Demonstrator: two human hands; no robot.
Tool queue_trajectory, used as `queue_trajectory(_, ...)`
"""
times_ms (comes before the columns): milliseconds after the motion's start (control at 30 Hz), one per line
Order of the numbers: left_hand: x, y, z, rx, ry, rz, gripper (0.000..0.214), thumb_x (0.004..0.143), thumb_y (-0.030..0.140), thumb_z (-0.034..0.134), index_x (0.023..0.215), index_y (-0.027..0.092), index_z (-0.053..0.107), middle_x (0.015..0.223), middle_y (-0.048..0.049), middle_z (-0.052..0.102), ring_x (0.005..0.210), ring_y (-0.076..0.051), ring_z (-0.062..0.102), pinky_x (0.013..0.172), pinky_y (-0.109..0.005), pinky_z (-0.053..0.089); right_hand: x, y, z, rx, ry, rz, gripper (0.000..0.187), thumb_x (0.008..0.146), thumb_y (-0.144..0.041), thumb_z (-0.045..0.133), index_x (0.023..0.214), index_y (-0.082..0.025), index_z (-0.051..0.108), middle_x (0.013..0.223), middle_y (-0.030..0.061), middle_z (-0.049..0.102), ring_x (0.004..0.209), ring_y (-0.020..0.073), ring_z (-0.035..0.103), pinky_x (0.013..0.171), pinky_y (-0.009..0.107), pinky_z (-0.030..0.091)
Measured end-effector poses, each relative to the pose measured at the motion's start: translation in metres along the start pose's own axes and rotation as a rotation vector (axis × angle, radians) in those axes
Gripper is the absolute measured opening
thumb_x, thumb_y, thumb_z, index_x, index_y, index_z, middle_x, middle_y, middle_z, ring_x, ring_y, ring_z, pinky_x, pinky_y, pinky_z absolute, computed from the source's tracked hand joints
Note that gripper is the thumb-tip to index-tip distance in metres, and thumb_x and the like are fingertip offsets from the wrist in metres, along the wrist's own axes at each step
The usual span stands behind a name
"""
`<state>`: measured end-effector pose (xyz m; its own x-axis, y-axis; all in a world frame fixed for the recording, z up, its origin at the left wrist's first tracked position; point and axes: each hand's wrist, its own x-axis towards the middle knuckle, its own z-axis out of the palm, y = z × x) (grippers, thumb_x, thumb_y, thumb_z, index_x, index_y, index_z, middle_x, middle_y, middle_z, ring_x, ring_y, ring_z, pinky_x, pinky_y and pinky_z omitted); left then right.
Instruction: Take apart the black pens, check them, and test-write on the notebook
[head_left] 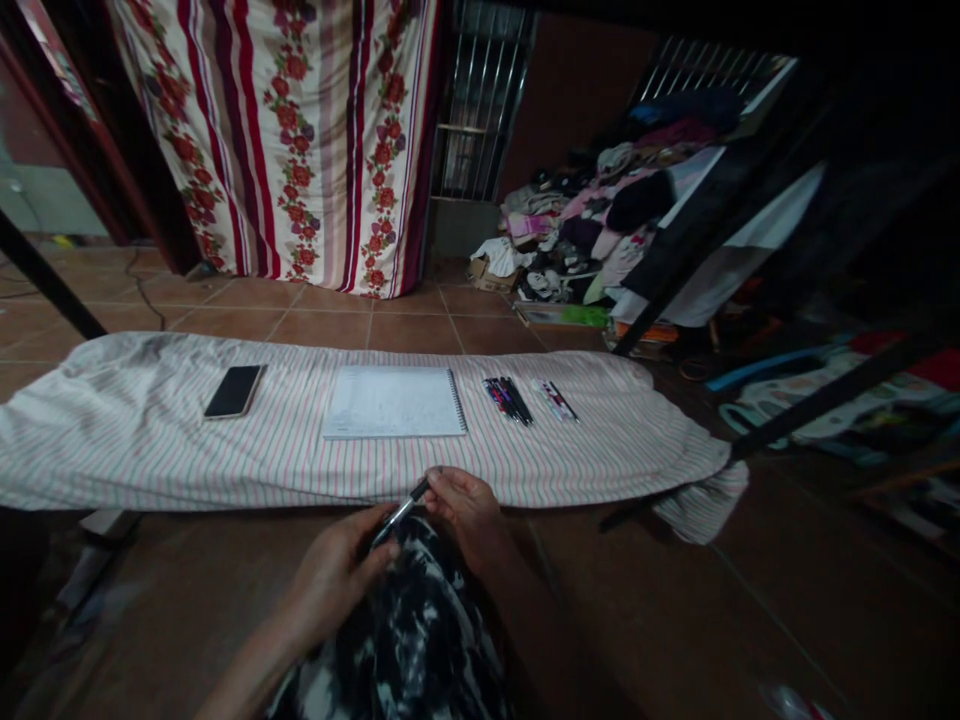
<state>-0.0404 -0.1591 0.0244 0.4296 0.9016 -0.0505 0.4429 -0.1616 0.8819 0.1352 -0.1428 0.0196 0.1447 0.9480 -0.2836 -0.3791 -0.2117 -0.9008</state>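
Note:
A pen (400, 512) with a silver barrel and a dark cap is gripped between both hands, low in the middle of the view. My left hand (341, 570) is closed round its lower end. My right hand (465, 505) pinches the capped upper end. Both hands hover over my lap, covered in black-and-white patterned cloth (409, 640), just in front of a striped sheet (150, 430) spread on the floor. On the sheet lie a spiral notebook (395, 402), a dark phone (234, 391), a bunch of pens (508, 400) and a smaller group of pens (555, 400).
Brown floor tiles (750, 620) run all round the sheet. A flowered curtain (300, 140) hangs at the back. A heap of clothes (592, 230) lies at the back right beside a metal grille (480, 100). Dark slanting bars (810, 405) cross the right side.

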Motion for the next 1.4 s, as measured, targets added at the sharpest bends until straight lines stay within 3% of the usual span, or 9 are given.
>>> queue_trajectory(100,0.033,-0.001,0.004,0.299,0.074,0.018,0.034,0.084,0.025,0.046,0.115,0.022,0.059,0.107,-0.008,0.067,0.099,-0.024,0.062,0.086,-0.036,0.046,0.028,-0.001,0.004,-0.018,0.019,-0.009,0.038,0.052,-0.045,0.079,0.068,-0.013,0.064,0.059,0.0001,0.061,0.053,0.0095,0.054,0.055,0.023,0.046)
queue_trajectory(200,0.065,-0.007,0.006,0.463,0.142,0.049,0.035,0.088,0.023,0.036,0.116,0.016,0.056,0.102,-0.0112,0.066,0.091,-0.023,0.063,0.079,-0.033,0.048,0.059,-0.002,0.003,-0.01,0.037,-0.055,0.04,0.051,-0.047,0.078,0.069,-0.013,0.065,0.059,-0.0001,0.061,0.053,0.0091,0.055,0.057,0.023,0.047)
queue_trajectory(467,0.141,-0.029,0.003,0.65,0.261,0.111,0.034,0.089,0.02,0.03,0.115,0.016,0.053,0.096,-0.0079,0.061,0.078,-0.017,0.063,0.069,-0.027,0.048,0.134,-0.018,-0.012,-0.204,0.011,-0.179,0.036,0.059,-0.046,0.073,0.074,-0.014,0.07,0.063,0.0033,0.064,0.053,0.01,0.053,0.052,0.023,0.045)
queue_trajectory(633,0.179,-0.032,-0.002,0.757,0.254,0.123,0.034,0.092,0.03,0.033,0.118,0.019,0.052,0.092,-0.0059,0.062,0.075,-0.018,0.062,0.061,-0.026,0.045,0.175,-0.022,-0.013,-0.256,-0.027,-0.216,0.032,0.059,-0.044,0.072,0.072,-0.015,0.071,0.061,0.0018,0.063,0.052,0.0093,0.05,0.051,0.023,0.042)
queue_trajectory(800,0.213,-0.039,-0.009,0.867,0.284,0.153,0.032,0.092,0.03,0.03,0.103,0.019,0.058,0.082,-0.0043,0.06,0.072,-0.017,0.059,0.06,-0.025,0.04,0.205,-0.021,-0.016,-0.224,-0.062,-0.177,0.033,0.06,-0.043,0.071,0.08,-0.016,0.073,0.065,0.0023,0.065,0.057,0.0101,0.053,0.058,0.024,0.043)
queue_trajectory(933,0.228,-0.046,-0.01,0.912,0.316,0.177,0.033,0.092,0.026,0.028,0.09,0.017,0.06,0.078,-0.0056,0.059,0.071,-0.018,0.057,0.061,-0.027,0.04,0.22,-0.024,-0.019,-0.186,-0.188,-0.164,0.03,0.064,-0.038,0.07,0.086,-0.017,0.073,0.073,0.0019,0.066,0.068,0.0103,0.055,0.066,0.023,0.043)
queue_trajectory(1033,0.231,-0.05,-0.007,0.922,0.327,0.174,0.034,0.092,0.025,0.027,0.096,0.015,0.059,0.078,-0.0064,0.06,0.07,-0.019,0.057,0.059,-0.028,0.039,0.227,-0.025,-0.018,-0.174,-0.24,-0.173,0.027,0.066,-0.035,0.068,0.087,-0.018,0.072,0.071,0.0001,0.064,0.067,0.0093,0.054,0.067,0.023,0.043)
queue_trajectory(1167,0.229,-0.053,-0.003,0.879,0.349,0.184,0.037,0.091,0.022,0.03,0.123,0.016,0.048,0.087,-0.0061,0.063,0.069,-0.018,0.059,0.058,-0.027,0.039,0.232,-0.021,-0.017,-0.128,-0.232,-0.146,0.033,0.065,-0.033,0.069,0.094,-0.018,0.068,0.07,-0.0009,0.063,0.066,0.0094,0.057,0.067,0.024,0.046)
queue_trajectory(1400,0.223,-0.045,0.003,0.837,0.354,0.138,0.033,0.091,0.036,0.036,0.111,0.02,0.057,0.088,-0.0029,0.064,0.065,-0.016,0.059,0.054,-0.025,0.037,0.223,-0.018,-0.02,-0.153,-0.16,-0.089,0.029,0.057,-0.034,0.073,0.078,-0.015,0.063,0.062,-0.0009,0.063,0.059,0.0104,0.059,0.06,0.024,0.047)
